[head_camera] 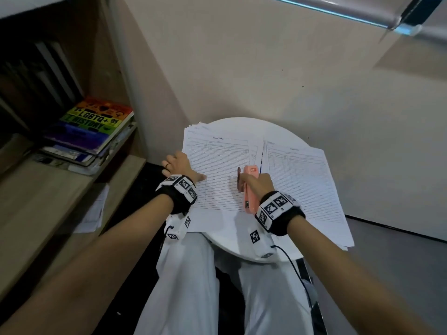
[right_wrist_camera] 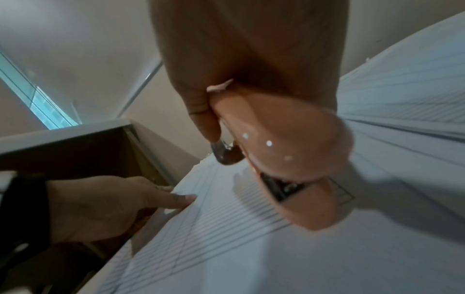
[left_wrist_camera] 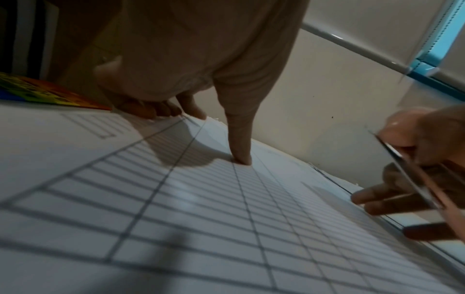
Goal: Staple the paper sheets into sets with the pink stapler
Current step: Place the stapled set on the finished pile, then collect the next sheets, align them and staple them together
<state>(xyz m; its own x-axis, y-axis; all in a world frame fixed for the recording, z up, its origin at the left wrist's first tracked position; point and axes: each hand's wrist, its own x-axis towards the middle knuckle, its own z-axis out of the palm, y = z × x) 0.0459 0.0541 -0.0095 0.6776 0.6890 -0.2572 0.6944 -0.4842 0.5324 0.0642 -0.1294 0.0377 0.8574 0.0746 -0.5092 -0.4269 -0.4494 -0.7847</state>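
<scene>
Two stacks of lined paper lie on a round white table (head_camera: 233, 247): a left stack (head_camera: 219, 165) and a right stack (head_camera: 307, 189). My left hand (head_camera: 180, 165) grips the left edge of the left stack (left_wrist_camera: 226, 218), thumb (left_wrist_camera: 240, 147) pressed on top and fingers curled over the edge. My right hand (head_camera: 257, 183) holds the pink stapler (head_camera: 249, 200) just above the paper, between the two stacks. The stapler (right_wrist_camera: 289, 151) points away from me, and its metal part (right_wrist_camera: 226, 156) sticks out to the left.
A wooden bookshelf stands to the left, with a pile of books topped by a rainbow-covered one (head_camera: 96, 119). A loose sheet (head_camera: 94, 213) lies on a lower shelf. A wall stands close behind the table. My legs in white trousers (head_camera: 188, 286) are under its near edge.
</scene>
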